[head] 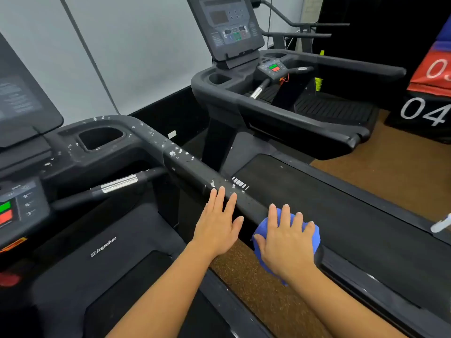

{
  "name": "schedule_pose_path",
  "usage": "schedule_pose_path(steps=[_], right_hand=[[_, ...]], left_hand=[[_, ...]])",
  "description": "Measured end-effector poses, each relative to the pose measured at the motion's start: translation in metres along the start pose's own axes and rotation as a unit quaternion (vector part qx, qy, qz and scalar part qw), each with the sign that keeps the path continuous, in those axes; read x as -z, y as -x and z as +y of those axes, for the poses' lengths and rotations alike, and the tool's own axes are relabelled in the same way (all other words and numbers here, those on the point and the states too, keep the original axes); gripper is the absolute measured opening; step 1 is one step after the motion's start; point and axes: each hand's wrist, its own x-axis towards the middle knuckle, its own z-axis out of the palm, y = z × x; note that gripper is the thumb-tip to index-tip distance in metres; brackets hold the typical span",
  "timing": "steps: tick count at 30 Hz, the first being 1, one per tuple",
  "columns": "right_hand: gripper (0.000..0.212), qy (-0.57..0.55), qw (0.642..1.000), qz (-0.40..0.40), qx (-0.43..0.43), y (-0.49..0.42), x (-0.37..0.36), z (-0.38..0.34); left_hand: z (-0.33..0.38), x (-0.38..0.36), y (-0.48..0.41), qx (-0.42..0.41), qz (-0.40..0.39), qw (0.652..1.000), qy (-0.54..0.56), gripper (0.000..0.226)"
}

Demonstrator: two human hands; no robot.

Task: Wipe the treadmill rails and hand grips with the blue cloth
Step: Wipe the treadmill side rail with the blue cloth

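A black treadmill rail (185, 164) runs from the console at the upper left down to the centre, speckled with white spots. My right hand (285, 242) presses a crumpled blue cloth (313, 236) onto the rail's near end, fingers spread over it. My left hand (219, 223) lies flat with straight fingers, the fingertips touching the rail just left of the cloth. A hand grip with a silver sensor band (119, 183) juts out under the rail at the left.
A second treadmill (292, 111) stands behind, its belt (341, 203) passing right of my hands. A strip of brown floor (258, 289) lies between the machines. A white object (440, 224) sits at the right edge. The console buttons (6, 212) are at far left.
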Motion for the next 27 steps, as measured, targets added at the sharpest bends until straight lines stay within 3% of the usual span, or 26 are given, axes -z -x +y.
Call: schedule_pose_path(steps=[9,14,16,19,22,27], right_hand=[[0.063,-0.014,0.995,0.035,0.093,-0.008,-0.007,0.007],[0.065,0.003,0.969,0.096,0.226,0.001,-0.016,0.032],[0.076,0.015,0.972,0.084,0.218,0.005,-0.012,0.039],[0.094,-0.014,0.993,0.016,0.116,0.000,0.002,0.029],[0.095,-0.003,0.997,-0.044,0.065,-0.012,0.009,0.010],[0.088,-0.004,0.986,-0.034,0.165,-0.016,0.004,0.014]], left_hand=[[0.000,-0.009,-0.003,0.003,0.019,0.999,-0.032,0.063],[0.000,-0.010,-0.002,0.002,0.027,0.999,-0.031,0.063],[0.000,-0.010,-0.002,0.002,0.031,0.999,-0.036,0.063],[-0.001,-0.009,-0.003,0.006,0.027,0.999,-0.043,0.062],[-0.003,-0.008,-0.004,0.011,0.026,0.998,-0.049,0.061],[-0.001,-0.012,-0.003,0.020,0.031,0.999,-0.037,0.060]])
